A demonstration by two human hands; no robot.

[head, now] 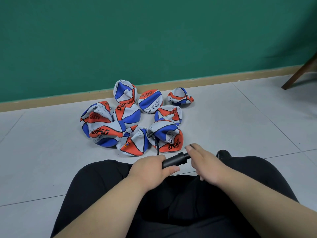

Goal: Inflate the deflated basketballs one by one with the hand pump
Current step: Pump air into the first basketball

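Pump: I see the black hand pump [175, 161] just above the lap, its long axis slanting from lower left up to the right, handle end to the right.
Left hand: the left hand [151, 170] wraps the barrel, fingers curled.
Right hand: the right hand [204, 162] closes over the handle.
Hose: the black hose [157, 145] goes up to the nearest deflated basketball [168, 138].
Writing: I read "CHILDREN" on another ball [151, 103].
Room: the pile lies near the baseboard [51, 102]; tile floor [42, 152] opens on both sides; a chair leg [298, 74] stands far right.

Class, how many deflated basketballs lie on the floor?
9 basketballs: three at the back, two in the middle, two at left, two nearest. Overlaps may hide more.
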